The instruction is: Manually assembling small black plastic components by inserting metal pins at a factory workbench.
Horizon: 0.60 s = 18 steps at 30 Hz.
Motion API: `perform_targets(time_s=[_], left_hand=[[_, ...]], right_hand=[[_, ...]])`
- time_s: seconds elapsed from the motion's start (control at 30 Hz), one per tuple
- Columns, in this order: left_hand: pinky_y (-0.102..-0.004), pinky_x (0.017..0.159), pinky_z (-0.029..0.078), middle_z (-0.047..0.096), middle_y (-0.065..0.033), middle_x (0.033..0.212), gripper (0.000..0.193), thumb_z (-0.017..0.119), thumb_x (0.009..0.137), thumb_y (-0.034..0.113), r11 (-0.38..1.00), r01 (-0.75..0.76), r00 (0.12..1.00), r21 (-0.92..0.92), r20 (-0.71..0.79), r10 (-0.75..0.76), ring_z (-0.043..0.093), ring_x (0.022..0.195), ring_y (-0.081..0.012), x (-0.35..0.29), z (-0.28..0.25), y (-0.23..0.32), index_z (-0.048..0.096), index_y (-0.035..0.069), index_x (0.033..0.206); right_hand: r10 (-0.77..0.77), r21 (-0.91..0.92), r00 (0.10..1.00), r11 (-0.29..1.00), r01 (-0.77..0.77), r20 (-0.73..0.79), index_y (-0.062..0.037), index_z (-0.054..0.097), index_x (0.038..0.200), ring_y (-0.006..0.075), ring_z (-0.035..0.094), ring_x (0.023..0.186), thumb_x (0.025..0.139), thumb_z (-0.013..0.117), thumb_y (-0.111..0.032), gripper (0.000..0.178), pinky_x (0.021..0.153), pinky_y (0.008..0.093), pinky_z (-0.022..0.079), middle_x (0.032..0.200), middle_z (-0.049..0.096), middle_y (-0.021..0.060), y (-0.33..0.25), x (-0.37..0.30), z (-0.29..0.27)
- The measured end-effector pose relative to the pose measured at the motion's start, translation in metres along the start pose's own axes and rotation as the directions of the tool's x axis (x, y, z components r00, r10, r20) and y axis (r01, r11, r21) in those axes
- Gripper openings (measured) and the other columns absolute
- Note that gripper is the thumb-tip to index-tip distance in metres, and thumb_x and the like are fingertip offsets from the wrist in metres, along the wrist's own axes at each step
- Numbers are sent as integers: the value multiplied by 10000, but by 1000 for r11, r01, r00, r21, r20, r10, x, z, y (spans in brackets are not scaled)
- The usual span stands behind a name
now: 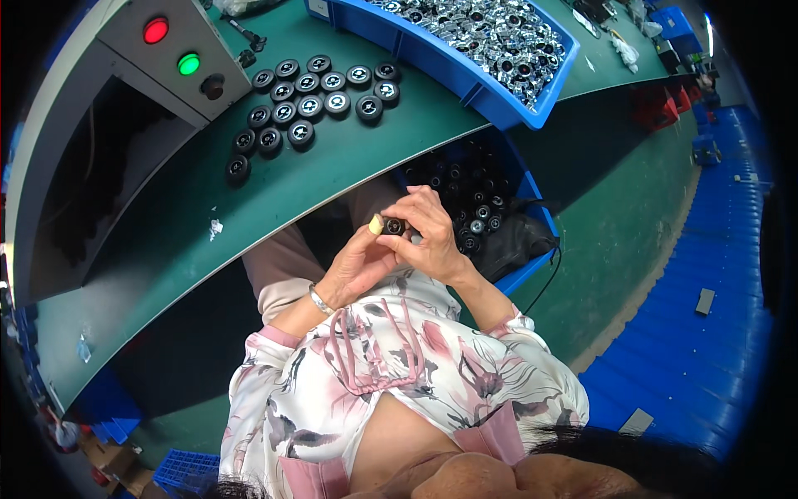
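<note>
Over my lap, just off the table's front edge, both hands are closed round a small black round part (394, 226) with a dark, shiny-ringed face turned up. My left hand (357, 264) pinches it from the left; a yellow cover wraps one of its fingertips. From the right, the fingers of my right hand (431, 235) curl over it, hiding part of its side. Several black round pieces with silvery centres, such as this black disc (310, 106), lie grouped on the green table (187, 224).
A blue tray (465, 79) of shiny silvery parts stands at the table's far right. Below the edge, a blue bin (532, 200) holds black round parts and a black bag (509, 249). A grey machine box (125, 50) with red and green lights stands at the left.
</note>
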State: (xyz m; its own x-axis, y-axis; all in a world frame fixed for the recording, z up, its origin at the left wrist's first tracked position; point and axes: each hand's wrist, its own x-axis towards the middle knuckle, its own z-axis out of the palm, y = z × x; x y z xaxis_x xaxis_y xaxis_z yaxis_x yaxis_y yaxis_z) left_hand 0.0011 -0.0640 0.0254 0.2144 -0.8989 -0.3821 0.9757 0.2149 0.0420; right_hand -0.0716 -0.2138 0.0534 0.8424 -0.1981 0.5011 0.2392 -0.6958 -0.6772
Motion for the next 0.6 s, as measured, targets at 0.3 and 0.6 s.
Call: perform_targets(time_s=[0.3, 0.6], left_hand=[[-357, 935, 472, 603, -22, 1090, 206, 685, 937, 234, 972, -156, 987, 176, -17, 161, 564, 1021, -135, 4, -4, 0, 641, 103, 1090], [-307, 873, 481, 622, -17, 1032, 273, 704, 925, 247, 921, -212, 964, 328, -83, 252, 575, 964, -108, 11, -1, 1, 633, 38, 1085]], right_hand=[[63, 58, 998, 996, -64, 19, -23, 678, 1035, 308, 556, 907, 647, 834, -150, 437, 866, 414, 454, 971, 614, 108, 4, -2, -1], [107, 133, 994, 985, -109, 21, -21, 656, 1052, 308, 567, 895, 643, 785, -59, 431, 834, 420, 451, 1017, 608, 113, 22, -5, 8]])
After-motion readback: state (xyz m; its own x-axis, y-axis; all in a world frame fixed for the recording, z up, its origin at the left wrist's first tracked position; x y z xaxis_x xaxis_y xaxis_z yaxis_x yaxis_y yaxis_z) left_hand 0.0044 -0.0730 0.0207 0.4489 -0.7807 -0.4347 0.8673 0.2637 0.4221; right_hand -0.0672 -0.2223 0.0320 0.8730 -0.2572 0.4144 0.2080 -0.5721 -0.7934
